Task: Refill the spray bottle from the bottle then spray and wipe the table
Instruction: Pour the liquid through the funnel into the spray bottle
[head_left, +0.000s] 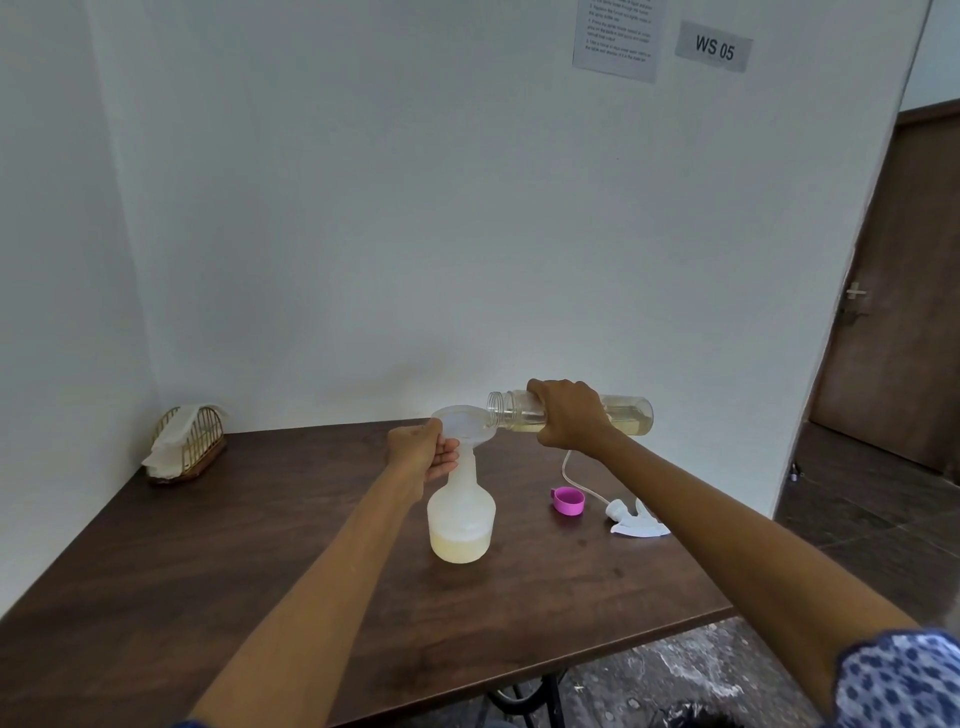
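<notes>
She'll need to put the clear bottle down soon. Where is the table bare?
Bare: the wide stretch between the napkin basket and the spray bottle, and the near edge of the table. Crowded: right of the spray bottle, around the pink cap and trigger head.

Right hand (569, 415) tipping bottle (623, 413) into funnel (462, 423), left hand (421, 454) steadying spray bottle (461, 512)

Table (260, 545): spray bottle (461, 512), cap (568, 501), sprayer (636, 519), basket (188, 444)

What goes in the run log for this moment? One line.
step: refilling | right hand: tips bottle into funnel | left hand: steadies funnel on spray bottle | pink cap, sprayer head: on table
</notes>
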